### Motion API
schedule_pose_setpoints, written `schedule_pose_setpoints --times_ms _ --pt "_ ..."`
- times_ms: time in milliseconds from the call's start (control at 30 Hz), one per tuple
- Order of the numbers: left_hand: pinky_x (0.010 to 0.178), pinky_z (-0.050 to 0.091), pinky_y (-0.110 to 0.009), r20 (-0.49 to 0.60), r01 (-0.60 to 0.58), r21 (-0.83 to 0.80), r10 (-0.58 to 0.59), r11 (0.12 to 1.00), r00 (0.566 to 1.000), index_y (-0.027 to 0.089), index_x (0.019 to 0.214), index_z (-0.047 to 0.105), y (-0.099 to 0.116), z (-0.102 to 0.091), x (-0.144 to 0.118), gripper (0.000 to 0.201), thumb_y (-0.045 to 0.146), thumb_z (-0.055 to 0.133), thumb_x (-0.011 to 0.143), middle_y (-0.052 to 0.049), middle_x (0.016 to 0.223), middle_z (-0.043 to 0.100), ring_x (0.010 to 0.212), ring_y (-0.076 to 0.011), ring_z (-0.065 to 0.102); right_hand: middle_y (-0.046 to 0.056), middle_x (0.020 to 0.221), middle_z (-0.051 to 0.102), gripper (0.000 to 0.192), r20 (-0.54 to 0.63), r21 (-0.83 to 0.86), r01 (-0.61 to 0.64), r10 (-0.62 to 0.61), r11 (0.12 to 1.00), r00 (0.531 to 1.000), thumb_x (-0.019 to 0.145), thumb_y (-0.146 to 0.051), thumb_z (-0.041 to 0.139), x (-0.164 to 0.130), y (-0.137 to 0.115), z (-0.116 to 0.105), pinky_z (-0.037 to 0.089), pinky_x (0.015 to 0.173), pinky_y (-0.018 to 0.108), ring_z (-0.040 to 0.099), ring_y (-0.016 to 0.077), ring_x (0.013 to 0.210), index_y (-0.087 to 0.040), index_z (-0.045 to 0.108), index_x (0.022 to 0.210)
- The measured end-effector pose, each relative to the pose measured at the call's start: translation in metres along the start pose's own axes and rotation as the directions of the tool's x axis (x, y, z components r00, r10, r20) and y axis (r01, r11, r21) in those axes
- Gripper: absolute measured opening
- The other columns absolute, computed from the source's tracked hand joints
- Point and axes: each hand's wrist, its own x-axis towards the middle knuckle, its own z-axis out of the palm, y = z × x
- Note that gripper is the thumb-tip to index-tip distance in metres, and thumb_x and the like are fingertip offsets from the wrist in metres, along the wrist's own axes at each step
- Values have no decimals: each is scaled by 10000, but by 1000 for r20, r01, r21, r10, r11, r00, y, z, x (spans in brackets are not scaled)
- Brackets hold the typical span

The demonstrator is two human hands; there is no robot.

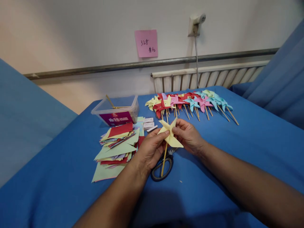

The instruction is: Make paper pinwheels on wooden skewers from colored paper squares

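A pale yellow paper pinwheel (174, 141) on a thin wooden stick (163, 161) is held between both hands, above the blue cloth. My left hand (153, 147) grips it from the left, its thumb pressed on the paper near the middle. From the right, my right hand (188, 136) pinches the pinwheel close to its centre. The stick slants down below the paper. Under it lie scissors with black handles (171, 164), their blades partly hidden by the pinwheel and hands.
Left of my hands lies a stack of coloured paper (116, 155). Behind it stands a clear plastic box (114, 110) with sticks, beside small white boxes (148, 124). Several finished pinwheels (182, 101) lie along the back, below a radiator (211, 74) and a pipe (118, 67).
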Motion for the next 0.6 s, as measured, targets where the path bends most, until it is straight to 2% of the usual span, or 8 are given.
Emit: schedule_pose_setpoints --times_ms 267,400,600 --pt "684 496 -226 13 0 13 0 1000 1000 101 936 682 -2 -3 1 224 169 724 727 -48 781 685 674 -120 622 -37 676 643 270 12 -22 -9 10 1000 1000 672 -335 802 -1 -1 -1 459 522 205 560 81 521 -195 620 814" --pt "657 493 -221 3 -8 0 8 1000 1000 106 920 683 -1 -3 2 199 167 716 734 -44 764 679 655 -118 618 -40 670 634 280 26 33 -37 36 999 999 696 -369 783 -2 -3 1 456 517 189 558 74 524 -193 622 842" --pt "694 507 -224 -6 -23 -16 23 1000 1000 107 928 686 0 -2 2 198 161 715 739 -57 826 693 710 -128 636 -23 713 676 341 28 40 -34 33 999 999 623 -318 837 -1 1 2 495 590 217 619 100 588 -188 604 835"
